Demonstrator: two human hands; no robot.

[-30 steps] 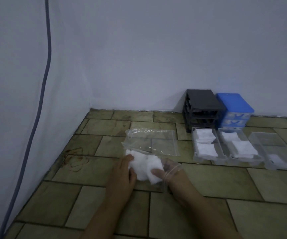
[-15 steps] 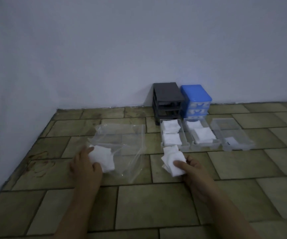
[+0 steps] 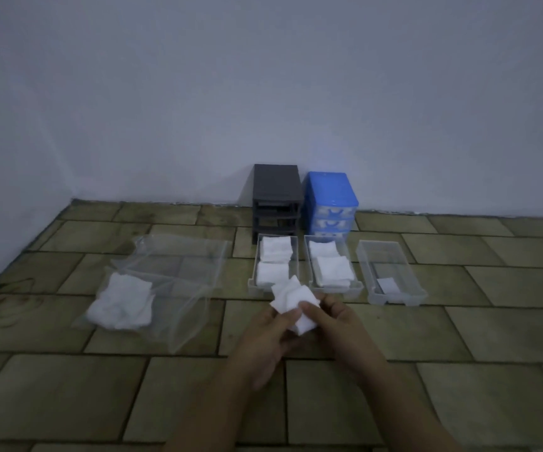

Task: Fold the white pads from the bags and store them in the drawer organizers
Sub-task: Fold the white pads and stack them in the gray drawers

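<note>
My left hand and my right hand both hold one white pad just above the floor, in front of the drawers. A clear plastic bag lies to the left with a heap of white pads inside it. Three clear drawers stand in a row: the left drawer and the middle drawer hold folded pads, and the right drawer holds only a small grey piece.
A dark grey drawer frame and a blue drawer organizer stand against the white wall behind the drawers. The floor is tiled. A wall closes the left side.
My left hand let go of the pads in the bag and came over to the right. Both hands now grip the pad that my right hand carried.
</note>
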